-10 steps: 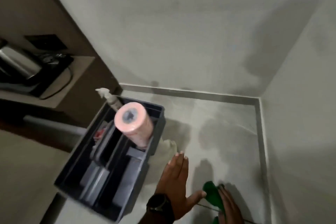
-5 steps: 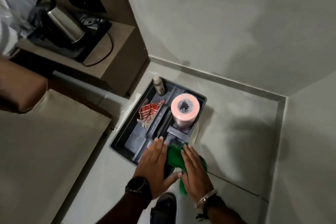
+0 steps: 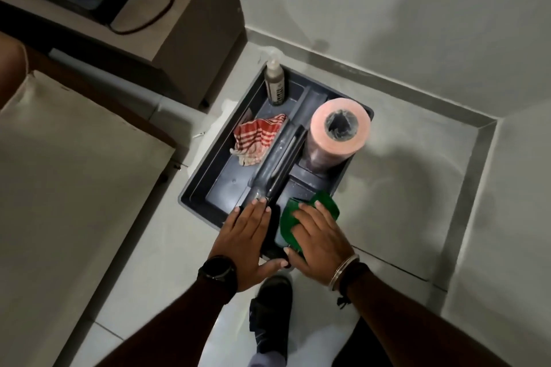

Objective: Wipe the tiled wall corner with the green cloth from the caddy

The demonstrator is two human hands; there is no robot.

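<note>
- Right hand: palm down, forearm entering from the lower right, a metal bangle and a dark cord at the wrist. Its fingers are spread and laid flat on the green cloth, pressing rather than pinching; whether the thumb is curled under the cloth cannot be told.
- Green cloth: crumpled, at the near right end of the caddy, partly over its rim and partly hidden under the right hand.
- Left hand: palm down, forearm entering from the lower left, a black watch at the wrist. Fingers straight and close together, thumb swung out toward the right hand, holding nothing; the fingertips reach the caddy's near rim beside the central handle.
- Caddy: dark grey, divided, standing on the tiled floor near the wall corner.
- Contents: 1 spray bottle upright at the far end; 1 red-and-white striped cloth in the left compartment; 1 pink roll upright in the right compartment.
</note>
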